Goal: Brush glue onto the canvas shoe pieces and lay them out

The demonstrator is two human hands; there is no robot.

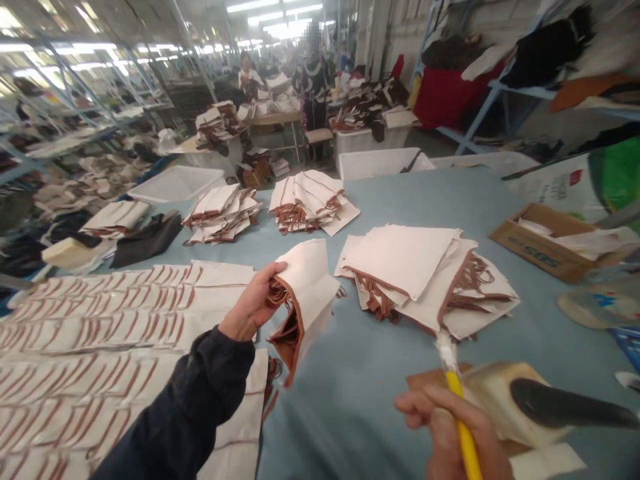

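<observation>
Matt leathery piece [315, 267], smooth brush handle [467, 443]

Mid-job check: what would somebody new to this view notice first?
Probably the yellow-handled brush at lower right, held in the right-hand grip. Near the centre, the left-hand grip holds a pale, brown-edged piece, its brown inside partly showing. Rows of overlapping pale pieces with brown stripes fill the lower left.

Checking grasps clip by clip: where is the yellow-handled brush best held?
Probably by its slim yellow handle, from the near side, as the right hand holds it: the handle slants back toward the wearer, while the whitish bristle end points away.
</observation>
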